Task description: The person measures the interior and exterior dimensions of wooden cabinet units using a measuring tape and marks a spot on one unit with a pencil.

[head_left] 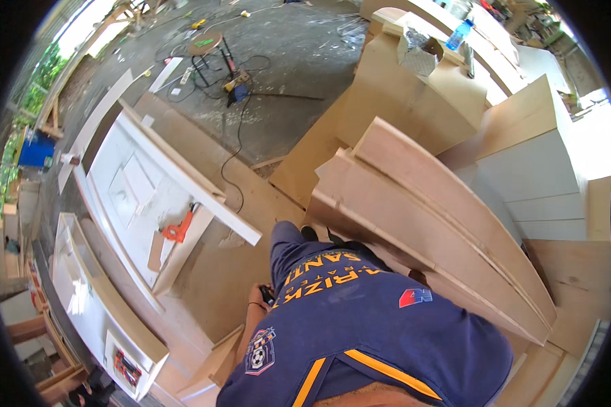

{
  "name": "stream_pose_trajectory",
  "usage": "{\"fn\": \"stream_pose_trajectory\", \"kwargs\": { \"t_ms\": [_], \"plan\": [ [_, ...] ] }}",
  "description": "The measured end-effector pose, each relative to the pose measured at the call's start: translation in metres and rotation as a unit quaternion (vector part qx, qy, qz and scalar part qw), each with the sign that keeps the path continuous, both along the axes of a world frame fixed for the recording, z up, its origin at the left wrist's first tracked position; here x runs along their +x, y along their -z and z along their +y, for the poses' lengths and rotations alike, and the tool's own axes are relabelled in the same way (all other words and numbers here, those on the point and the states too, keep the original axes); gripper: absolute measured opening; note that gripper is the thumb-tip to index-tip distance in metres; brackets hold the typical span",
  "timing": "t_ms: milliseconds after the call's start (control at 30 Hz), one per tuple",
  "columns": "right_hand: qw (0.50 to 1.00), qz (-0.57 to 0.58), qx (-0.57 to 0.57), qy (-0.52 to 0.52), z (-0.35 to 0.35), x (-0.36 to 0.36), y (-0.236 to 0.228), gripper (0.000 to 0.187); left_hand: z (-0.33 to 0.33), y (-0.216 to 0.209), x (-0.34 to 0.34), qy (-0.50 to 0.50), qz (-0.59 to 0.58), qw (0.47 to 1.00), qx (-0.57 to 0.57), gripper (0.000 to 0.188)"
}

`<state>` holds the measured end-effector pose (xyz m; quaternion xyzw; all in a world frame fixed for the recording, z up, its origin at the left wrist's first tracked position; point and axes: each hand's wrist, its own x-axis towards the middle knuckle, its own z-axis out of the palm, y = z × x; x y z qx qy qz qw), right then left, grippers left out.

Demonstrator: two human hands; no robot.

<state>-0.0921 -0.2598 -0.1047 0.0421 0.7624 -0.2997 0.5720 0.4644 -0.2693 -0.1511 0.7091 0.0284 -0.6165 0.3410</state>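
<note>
My left hand [258,296] is low beside my left hip, with a dark band at the wrist. Its fingers are closed round a small black object [268,294] whose kind I cannot make out. Of my right hand [417,277] only a small shadowed patch seems to show, between my shirt and the wooden panels [400,197]; its fingers are hidden. Those long, curved-looking panels lean in a stack close on my right. On my left, an orange tool [177,229] lies on a white-faced panel piece [142,193].
A white cabinet part [88,292] with red-handled tools [127,367] lies at lower left. Ahead, a black cable [241,139] crosses the floor near a stool [205,45]. Cardboard-coloured boxes [414,95] and a blue bottle [459,34] are at the far right.
</note>
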Motion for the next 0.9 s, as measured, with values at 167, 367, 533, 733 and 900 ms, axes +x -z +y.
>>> {"fn": "stream_pose_trajectory", "kwargs": {
  "t_ms": [167, 367, 533, 733, 900],
  "plan": [
    [0.998, 0.034, 0.013, 0.055, -0.023, 0.031, -0.008, 0.019, -0.131, 0.053, 0.086, 0.479, -0.28, 0.831, -0.035, 0.023],
    [0.989, 0.085, 0.014, 0.121, -0.084, 0.103, 0.011, 0.018, -0.348, 0.007, 0.139, 0.541, -0.269, 0.796, -0.03, 0.027],
    [0.982, 0.108, 0.021, 0.153, -0.149, 0.189, 0.028, 0.018, -0.467, -0.022, 0.155, 0.532, -0.232, 0.804, -0.134, 0.028],
    [0.992, 0.12, 0.019, 0.043, -0.249, 0.295, 0.035, 0.019, -0.515, -0.048, 0.194, 0.391, -0.054, 0.916, -0.069, 0.016],
    [0.984, 0.14, 0.001, -0.113, -0.323, 0.355, 0.047, 0.019, -0.545, -0.056, 0.239, 0.344, -0.034, 0.933, -0.097, 0.017]
  ]
}}
